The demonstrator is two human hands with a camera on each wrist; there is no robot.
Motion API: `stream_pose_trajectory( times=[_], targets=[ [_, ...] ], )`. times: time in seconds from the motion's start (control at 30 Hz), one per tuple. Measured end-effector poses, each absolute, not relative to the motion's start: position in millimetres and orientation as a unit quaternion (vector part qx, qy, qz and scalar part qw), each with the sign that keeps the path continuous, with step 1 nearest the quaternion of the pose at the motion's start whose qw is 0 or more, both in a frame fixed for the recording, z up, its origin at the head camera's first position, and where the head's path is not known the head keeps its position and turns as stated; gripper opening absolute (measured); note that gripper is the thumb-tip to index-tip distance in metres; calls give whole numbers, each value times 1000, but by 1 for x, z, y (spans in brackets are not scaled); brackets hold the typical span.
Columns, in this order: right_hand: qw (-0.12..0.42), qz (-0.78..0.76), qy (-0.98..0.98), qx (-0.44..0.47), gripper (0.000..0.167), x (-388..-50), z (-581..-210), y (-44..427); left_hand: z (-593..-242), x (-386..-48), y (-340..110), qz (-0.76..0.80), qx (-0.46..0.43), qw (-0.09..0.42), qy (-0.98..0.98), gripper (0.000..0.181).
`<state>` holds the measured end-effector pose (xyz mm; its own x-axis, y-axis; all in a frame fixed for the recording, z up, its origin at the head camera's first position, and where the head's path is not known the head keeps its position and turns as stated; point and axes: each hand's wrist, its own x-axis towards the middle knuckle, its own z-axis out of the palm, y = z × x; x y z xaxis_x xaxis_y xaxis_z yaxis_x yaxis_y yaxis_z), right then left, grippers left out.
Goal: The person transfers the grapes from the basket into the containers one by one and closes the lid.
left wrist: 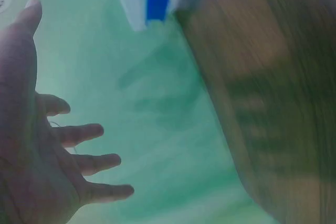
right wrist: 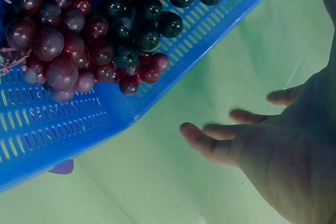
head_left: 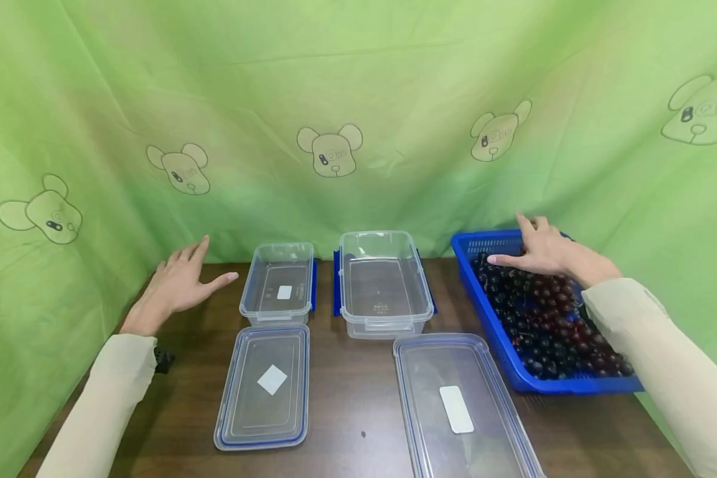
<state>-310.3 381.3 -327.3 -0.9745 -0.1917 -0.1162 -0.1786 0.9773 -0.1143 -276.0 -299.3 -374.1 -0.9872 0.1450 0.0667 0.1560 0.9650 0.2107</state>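
Grapes (head_left: pixel 552 299) lie near our R hand (head_left: pixel 544 250), bodyward side; L hand (head_left: pixel 176 282) well apart; both w/ fingers spread, holding nothing.

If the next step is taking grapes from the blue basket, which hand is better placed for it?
Right, I think: the right hand is empty, close to the blue basket and its grapes. The left hand is farther away, left of the smaller clear container.
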Motion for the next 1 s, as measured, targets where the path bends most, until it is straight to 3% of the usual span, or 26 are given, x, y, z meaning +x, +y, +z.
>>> stream_pose_trajectory(
  times=[0.23,0.4,0.7,1.0],
  targets=[
    [52,-31,989,-137,94,-307,-333,386,-362,-275,-268,-268,-89,82,-956,90],
    [42,-16,987,-155,85,-309,-341,386,-360,-284,-245,-362,-80,97,-924,69],
    [73,-38,986,-146,105,-309,-357,383,-371,-304,-203,-420,-103,20,-901,41],
    [89,-45,985,-142,117,-307,-366,374,-374,-320,-160,-467,-140,-64,-871,40]
  ],
)
